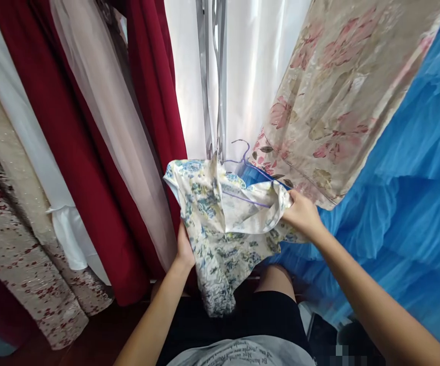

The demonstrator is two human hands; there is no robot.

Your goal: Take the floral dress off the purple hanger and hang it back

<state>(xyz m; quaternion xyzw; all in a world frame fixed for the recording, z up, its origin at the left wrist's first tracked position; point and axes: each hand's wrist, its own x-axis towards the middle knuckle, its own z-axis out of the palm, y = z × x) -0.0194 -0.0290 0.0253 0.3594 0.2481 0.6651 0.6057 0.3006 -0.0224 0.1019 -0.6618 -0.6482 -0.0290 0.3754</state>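
A white garment with a blue, yellow and green floral print [205, 213] hangs between my two hands, its neckline gaping toward me. A thin purple hanger [246, 161] sits partly inside it, with its hook standing free above the neckline. My left hand [185, 245] is closed on the garment's left side, fingers mostly hidden behind the cloth. On the right, my right hand [301, 211] grips the garment near its shoulder, by the end of the hanger. The lower part of the garment droops over my lap.
Long dark red dresses [75, 142] and a pale pink one [109, 127] hang at the left. White cloth [261, 61] hangs straight ahead. A beige dress with pink flowers [330, 101] and ruffled blue tulle [406, 218] fill the right side.
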